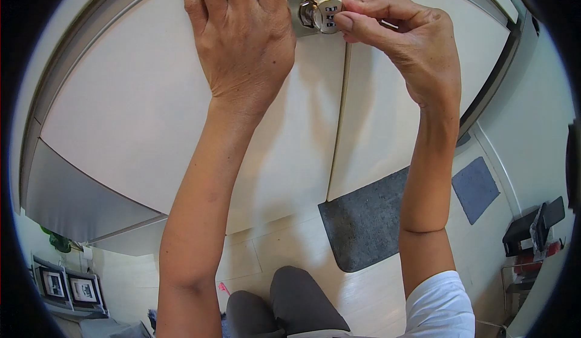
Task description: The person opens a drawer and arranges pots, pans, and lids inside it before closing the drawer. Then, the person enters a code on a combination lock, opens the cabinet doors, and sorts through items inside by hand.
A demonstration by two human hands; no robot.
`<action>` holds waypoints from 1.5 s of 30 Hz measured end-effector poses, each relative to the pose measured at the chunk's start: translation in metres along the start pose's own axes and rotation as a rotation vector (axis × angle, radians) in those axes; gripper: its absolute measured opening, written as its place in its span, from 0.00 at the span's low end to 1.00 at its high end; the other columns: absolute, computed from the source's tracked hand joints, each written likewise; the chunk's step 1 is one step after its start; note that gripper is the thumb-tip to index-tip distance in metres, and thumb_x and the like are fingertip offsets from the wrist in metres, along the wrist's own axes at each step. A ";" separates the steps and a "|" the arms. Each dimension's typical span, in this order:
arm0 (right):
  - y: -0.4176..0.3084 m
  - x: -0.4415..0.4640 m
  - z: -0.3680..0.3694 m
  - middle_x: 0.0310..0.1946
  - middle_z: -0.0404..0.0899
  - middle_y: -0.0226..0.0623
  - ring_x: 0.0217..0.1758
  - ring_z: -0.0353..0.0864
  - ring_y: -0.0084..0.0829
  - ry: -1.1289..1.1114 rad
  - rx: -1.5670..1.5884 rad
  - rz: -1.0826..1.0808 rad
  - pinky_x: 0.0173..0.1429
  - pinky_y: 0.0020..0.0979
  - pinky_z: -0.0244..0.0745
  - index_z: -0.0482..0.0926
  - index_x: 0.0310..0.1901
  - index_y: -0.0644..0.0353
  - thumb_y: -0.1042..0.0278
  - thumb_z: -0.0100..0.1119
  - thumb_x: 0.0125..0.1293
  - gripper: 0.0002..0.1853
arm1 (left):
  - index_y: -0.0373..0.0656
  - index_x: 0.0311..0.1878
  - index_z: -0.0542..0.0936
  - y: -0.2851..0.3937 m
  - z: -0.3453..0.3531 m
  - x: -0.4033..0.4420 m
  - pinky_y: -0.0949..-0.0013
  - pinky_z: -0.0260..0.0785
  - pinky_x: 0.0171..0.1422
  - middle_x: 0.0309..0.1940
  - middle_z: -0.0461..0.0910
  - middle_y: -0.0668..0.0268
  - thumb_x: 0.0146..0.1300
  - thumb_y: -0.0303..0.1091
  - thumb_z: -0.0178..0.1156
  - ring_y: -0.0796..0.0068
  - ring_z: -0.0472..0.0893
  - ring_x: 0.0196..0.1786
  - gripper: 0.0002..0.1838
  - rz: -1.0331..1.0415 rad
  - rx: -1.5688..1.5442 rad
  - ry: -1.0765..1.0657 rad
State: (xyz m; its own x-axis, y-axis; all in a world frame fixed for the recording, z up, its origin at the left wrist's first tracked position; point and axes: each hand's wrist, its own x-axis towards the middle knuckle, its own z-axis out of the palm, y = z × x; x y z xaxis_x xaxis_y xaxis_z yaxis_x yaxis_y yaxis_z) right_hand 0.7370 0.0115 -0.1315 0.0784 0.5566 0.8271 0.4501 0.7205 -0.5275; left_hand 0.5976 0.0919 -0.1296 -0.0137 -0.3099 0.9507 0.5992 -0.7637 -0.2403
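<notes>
A round silver combination lock (327, 12) with small number dials is mounted on a metal plate (296, 2) near the top of the white double door. The thumb and forefinger of my right hand (417, 32) are closed in a pinch at the lock's right edge. My left hand (245, 41) lies against the left door panel (133, 102), left of the lock, with its fingers stretched out. The top of the view cuts off its fingertips. A bit of pale blue shows between two of its fingers; I cannot make out what it is.
A narrow vertical gap (339, 126) parts the two door panels. Below on the pale floor lie a dark grey mat (363, 229) and a smaller grey mat (476, 187). Framed pictures (83, 290) stand at lower left. Dark items (529, 229) sit by the right wall.
</notes>
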 end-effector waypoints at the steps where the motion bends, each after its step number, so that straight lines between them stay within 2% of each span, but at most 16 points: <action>1: 0.000 0.000 0.001 0.33 0.79 0.40 0.31 0.80 0.27 0.016 0.010 0.000 0.38 0.24 0.80 0.82 0.36 0.69 0.78 0.65 0.53 0.08 | 0.37 0.58 0.66 -0.002 -0.006 0.001 0.52 0.52 0.68 0.51 0.65 0.55 0.57 0.26 0.51 0.54 0.62 0.59 0.23 0.139 0.402 -0.181; 5: 0.000 0.000 0.001 0.33 0.80 0.40 0.31 0.80 0.26 0.023 -0.023 -0.036 0.37 0.24 0.80 0.82 0.35 0.69 0.77 0.65 0.53 0.08 | 0.38 0.58 0.67 -0.008 0.008 -0.003 0.52 0.52 0.68 0.51 0.66 0.55 0.57 0.26 0.51 0.55 0.62 0.59 0.22 0.187 0.393 -0.097; 7: 0.001 0.000 0.001 0.33 0.80 0.40 0.30 0.80 0.27 0.028 -0.015 -0.027 0.37 0.25 0.80 0.82 0.35 0.69 0.77 0.65 0.53 0.08 | 0.38 0.57 0.67 0.000 0.021 -0.004 0.52 0.52 0.68 0.51 0.66 0.55 0.58 0.26 0.50 0.55 0.62 0.59 0.22 -0.121 -0.370 0.197; 11: 0.004 -0.001 0.000 0.34 0.80 0.41 0.31 0.80 0.27 0.032 0.027 -0.015 0.37 0.25 0.81 0.82 0.35 0.68 0.77 0.64 0.54 0.07 | 0.38 0.57 0.67 0.001 0.012 -0.001 0.52 0.52 0.68 0.51 0.66 0.55 0.58 0.27 0.50 0.55 0.62 0.59 0.22 -0.140 -0.383 0.173; 13: 0.005 0.000 -0.002 0.34 0.80 0.40 0.31 0.80 0.28 0.024 0.033 -0.011 0.37 0.25 0.81 0.82 0.35 0.68 0.77 0.64 0.54 0.07 | 0.37 0.58 0.67 -0.001 -0.006 0.001 0.52 0.52 0.67 0.51 0.66 0.55 0.57 0.27 0.51 0.55 0.63 0.59 0.22 0.164 0.445 -0.180; 16: 0.004 0.000 -0.003 0.35 0.80 0.41 0.32 0.80 0.28 0.007 0.037 -0.011 0.38 0.26 0.81 0.82 0.35 0.68 0.77 0.64 0.54 0.07 | 0.37 0.58 0.67 0.003 0.018 0.002 0.52 0.53 0.67 0.51 0.66 0.55 0.56 0.27 0.51 0.55 0.63 0.59 0.23 -0.113 -0.397 0.230; 19: 0.004 0.000 -0.003 0.35 0.80 0.41 0.33 0.80 0.28 -0.003 0.036 -0.006 0.38 0.26 0.81 0.82 0.36 0.68 0.77 0.64 0.54 0.07 | 0.37 0.58 0.67 -0.003 -0.006 0.001 0.52 0.53 0.67 0.51 0.66 0.55 0.56 0.27 0.51 0.55 0.63 0.59 0.23 0.153 0.392 -0.176; 22: 0.005 0.000 -0.003 0.35 0.80 0.40 0.33 0.80 0.28 -0.002 0.020 -0.002 0.38 0.26 0.80 0.82 0.36 0.67 0.77 0.64 0.54 0.08 | 0.37 0.58 0.67 0.001 0.019 -0.001 0.52 0.52 0.67 0.51 0.66 0.55 0.56 0.26 0.51 0.55 0.63 0.59 0.23 -0.114 -0.362 0.187; 26: 0.002 0.000 -0.001 0.34 0.80 0.40 0.32 0.80 0.27 0.002 0.016 0.017 0.38 0.25 0.80 0.82 0.35 0.68 0.77 0.65 0.53 0.08 | 0.37 0.58 0.67 -0.006 0.013 -0.005 0.52 0.52 0.68 0.51 0.66 0.55 0.56 0.26 0.51 0.55 0.62 0.59 0.23 -0.123 -0.367 0.140; 28: 0.001 0.000 0.000 0.33 0.80 0.40 0.31 0.80 0.27 0.008 0.002 0.016 0.38 0.24 0.79 0.82 0.35 0.69 0.77 0.65 0.53 0.08 | 0.37 0.57 0.67 -0.020 0.004 -0.004 0.52 0.52 0.68 0.51 0.66 0.55 0.57 0.26 0.51 0.55 0.62 0.59 0.23 0.254 0.491 -0.102; 31: 0.001 0.001 0.002 0.33 0.80 0.40 0.31 0.80 0.27 0.023 -0.005 0.014 0.38 0.24 0.79 0.81 0.35 0.70 0.77 0.65 0.53 0.08 | 0.37 0.58 0.67 0.000 0.018 -0.002 0.52 0.52 0.68 0.51 0.65 0.55 0.57 0.26 0.50 0.54 0.62 0.59 0.23 -0.123 -0.367 0.176; 34: 0.000 0.001 0.002 0.32 0.80 0.40 0.31 0.80 0.27 0.029 -0.005 0.013 0.38 0.24 0.79 0.81 0.34 0.70 0.77 0.65 0.53 0.08 | 0.37 0.58 0.66 -0.002 -0.007 0.001 0.51 0.51 0.68 0.51 0.65 0.55 0.57 0.26 0.50 0.54 0.62 0.59 0.23 0.133 0.385 -0.194; 37: -0.001 0.000 0.002 0.33 0.80 0.41 0.31 0.80 0.27 0.027 -0.005 0.018 0.38 0.24 0.79 0.81 0.35 0.70 0.77 0.65 0.53 0.08 | 0.37 0.58 0.66 -0.001 0.018 -0.004 0.51 0.51 0.68 0.51 0.65 0.55 0.57 0.26 0.50 0.54 0.62 0.60 0.23 -0.131 -0.391 0.138; 41: 0.003 0.000 0.001 0.34 0.80 0.41 0.31 0.80 0.27 0.032 0.048 0.001 0.37 0.25 0.80 0.82 0.35 0.70 0.77 0.64 0.54 0.07 | 0.38 0.58 0.66 -0.003 0.015 -0.004 0.51 0.51 0.68 0.52 0.65 0.55 0.58 0.27 0.49 0.54 0.62 0.60 0.23 -0.130 -0.395 0.157; 43: 0.004 0.000 0.001 0.34 0.80 0.41 0.31 0.79 0.27 0.026 0.039 -0.001 0.37 0.25 0.79 0.82 0.35 0.70 0.77 0.64 0.54 0.07 | 0.38 0.59 0.66 -0.009 0.000 -0.004 0.51 0.51 0.69 0.52 0.65 0.55 0.58 0.27 0.49 0.54 0.61 0.60 0.23 0.173 0.404 -0.133; 45: 0.003 -0.001 0.000 0.34 0.80 0.41 0.31 0.79 0.27 0.019 0.029 -0.004 0.37 0.25 0.79 0.82 0.34 0.70 0.76 0.64 0.54 0.07 | 0.38 0.59 0.66 -0.004 0.014 -0.006 0.51 0.51 0.69 0.52 0.64 0.55 0.58 0.27 0.49 0.55 0.61 0.60 0.23 0.032 0.035 -0.010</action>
State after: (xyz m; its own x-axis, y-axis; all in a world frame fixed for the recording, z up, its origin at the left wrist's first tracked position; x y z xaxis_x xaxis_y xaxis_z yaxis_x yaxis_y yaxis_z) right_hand 0.7383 0.0138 -0.1338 0.0939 0.5456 0.8328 0.4249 0.7345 -0.5291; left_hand 0.6066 0.1053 -0.1317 0.0141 -0.3278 0.9446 0.6269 -0.7331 -0.2638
